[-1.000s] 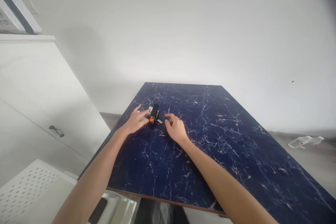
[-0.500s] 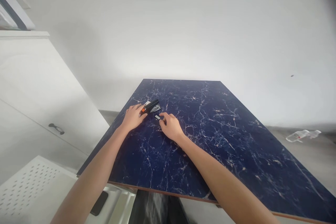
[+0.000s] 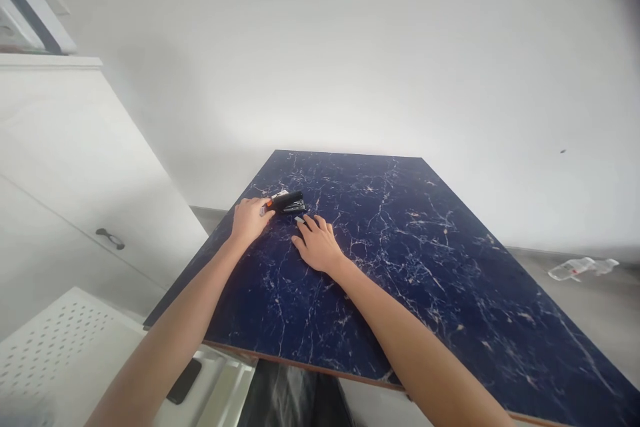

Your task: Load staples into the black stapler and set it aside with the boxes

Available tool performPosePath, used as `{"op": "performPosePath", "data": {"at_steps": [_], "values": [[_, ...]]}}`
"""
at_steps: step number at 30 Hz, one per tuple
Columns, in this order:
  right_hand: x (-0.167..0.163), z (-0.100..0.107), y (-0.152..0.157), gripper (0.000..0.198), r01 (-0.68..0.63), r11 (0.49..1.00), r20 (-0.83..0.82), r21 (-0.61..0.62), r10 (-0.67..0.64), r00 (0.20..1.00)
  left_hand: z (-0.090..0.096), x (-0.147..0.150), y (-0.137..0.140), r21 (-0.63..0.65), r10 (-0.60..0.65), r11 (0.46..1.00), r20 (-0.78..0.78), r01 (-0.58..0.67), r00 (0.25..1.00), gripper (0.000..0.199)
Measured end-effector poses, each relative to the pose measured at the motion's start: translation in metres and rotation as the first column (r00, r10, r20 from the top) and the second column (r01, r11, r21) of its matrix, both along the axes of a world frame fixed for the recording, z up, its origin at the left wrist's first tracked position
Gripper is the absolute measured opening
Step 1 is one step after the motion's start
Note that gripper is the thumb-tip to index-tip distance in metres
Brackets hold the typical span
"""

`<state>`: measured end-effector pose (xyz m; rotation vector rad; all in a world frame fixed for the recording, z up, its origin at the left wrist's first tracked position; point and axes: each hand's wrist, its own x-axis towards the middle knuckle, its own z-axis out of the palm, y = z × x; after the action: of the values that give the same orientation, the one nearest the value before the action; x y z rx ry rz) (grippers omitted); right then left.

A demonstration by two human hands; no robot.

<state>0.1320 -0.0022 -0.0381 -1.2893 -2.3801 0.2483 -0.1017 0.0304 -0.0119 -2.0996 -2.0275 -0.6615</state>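
A black stapler [image 3: 289, 202] with an orange part at its near end lies on the dark blue marbled tabletop, its metal underside facing right. My left hand [image 3: 248, 220] is closed around the stapler's left end, thumb on the near side. Just behind the stapler shows a small whitish item [image 3: 279, 194], mostly hidden. My right hand [image 3: 318, 245] lies palm down with the fingers spread. By its index fingertip is a small light grey piece [image 3: 299, 219], partly covered, whose kind I cannot make out.
The blue marbled table [image 3: 400, 267] reaches to a white wall. White cabinets [image 3: 75, 180] stand along its left side. Below left, a dark phone-like object [image 3: 184, 380] rests on a pale surface near a perforated white panel [image 3: 55, 340]. A clear plastic bottle [image 3: 573, 269] lies on the floor at right.
My right hand has let go of the small grey piece and spread its fingers. My left hand has shifted slightly left on the stapler, which has turned a little flatter across the view.
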Motion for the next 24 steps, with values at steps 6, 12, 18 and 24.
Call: {"op": "performPosePath", "data": {"at_steps": [6,12,18,24], "values": [[-0.002,0.0,0.0,0.057,0.034,0.999,0.007,-0.017,-0.034,0.999,-0.001,0.001,0.004,-0.016,-0.075,0.997,-0.004,0.075,0.997,0.046],[0.0,0.002,0.009,0.052,0.163,0.986,-0.137,-0.033,-0.166,0.977,-0.003,0.009,0.005,-0.043,-0.153,0.988,-0.03,0.151,0.988,0.062],[0.0,-0.002,0.013,0.046,0.111,0.994,-0.139,0.01,-0.108,0.984,-0.008,0.016,0.002,-0.026,-0.112,0.993,0.01,0.112,0.994,0.059],[0.011,-0.001,0.014,0.057,0.069,0.995,-0.187,-0.07,-0.081,0.979,-0.004,-0.008,0.001,-0.017,-0.039,0.999,0.069,0.04,0.997,0.062]]}}
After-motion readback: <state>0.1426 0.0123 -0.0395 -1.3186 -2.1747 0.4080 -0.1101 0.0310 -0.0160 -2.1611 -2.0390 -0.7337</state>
